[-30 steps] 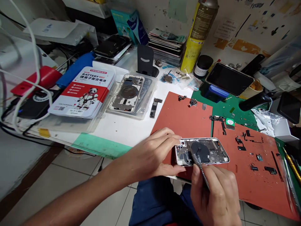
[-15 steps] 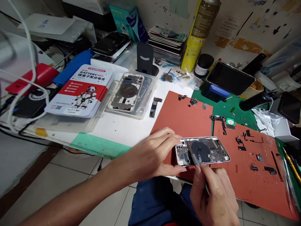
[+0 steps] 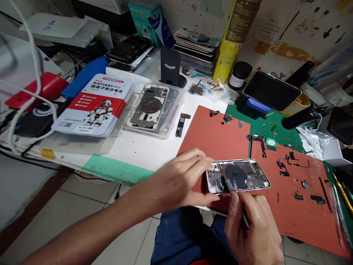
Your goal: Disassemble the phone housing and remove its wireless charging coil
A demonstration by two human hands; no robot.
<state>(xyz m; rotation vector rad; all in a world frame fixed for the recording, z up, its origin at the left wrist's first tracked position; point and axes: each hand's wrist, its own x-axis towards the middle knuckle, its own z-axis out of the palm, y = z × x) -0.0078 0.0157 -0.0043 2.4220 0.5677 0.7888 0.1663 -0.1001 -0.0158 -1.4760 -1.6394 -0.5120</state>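
Head view, down onto a cluttered worktop (image 3: 149,149). Steadies an opened phone shell (image 3: 248,176) with the left hand (image 3: 179,180), grip closed on its camera end: thumb along the near edge, fingers over the far corner. Pinches a thin metal tool (image 3: 228,182) in the right hand (image 3: 255,228), grip shut tight round the ridged shaft, tip down inside the shell beside the dark round coil. Rests the shell flat at the near edge of the red mat (image 3: 215,136). Shows loose small parts (image 3: 300,184) scattered on a neighbouring red sheet right of that mat, well apart from the shell. Shows a second phone shell (image 3: 150,108) in a clear tray left of the red mat, with a slim circuit board (image 3: 182,125) between tray and mat. Has a red-and-white battery box (image 3: 96,105) further left of the mat, and a yellow spray can (image 3: 234,40) upright behind the mat, near the wall.
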